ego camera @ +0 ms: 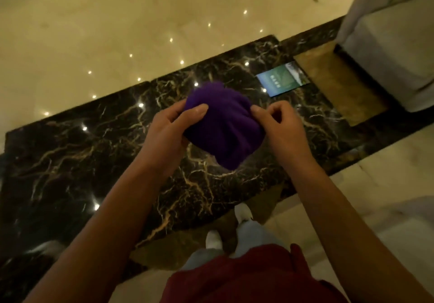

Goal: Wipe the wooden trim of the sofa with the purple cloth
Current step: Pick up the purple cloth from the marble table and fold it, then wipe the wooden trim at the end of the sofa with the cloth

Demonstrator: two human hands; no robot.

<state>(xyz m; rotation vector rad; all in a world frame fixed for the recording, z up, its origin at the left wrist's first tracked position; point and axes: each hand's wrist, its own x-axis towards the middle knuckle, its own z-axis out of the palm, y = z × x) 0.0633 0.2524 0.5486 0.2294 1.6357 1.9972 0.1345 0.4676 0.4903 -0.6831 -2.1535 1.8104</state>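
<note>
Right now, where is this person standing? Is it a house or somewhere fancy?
Probably somewhere fancy, like a hotel lobby, though I can't be sure. The polished cream floor has a dark veined marble strip, many ceiling lights mirror in it, and pale upholstered seating stands nearby.

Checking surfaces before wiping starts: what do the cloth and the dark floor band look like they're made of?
The purple cloth, bunched between the left hand and right hand, looks like soft matte fabric, perhaps fleece or microfibre: fuzzy, no shine. The dark floor band looks like polished marble: pale veins, mirror-like light spots.
</note>
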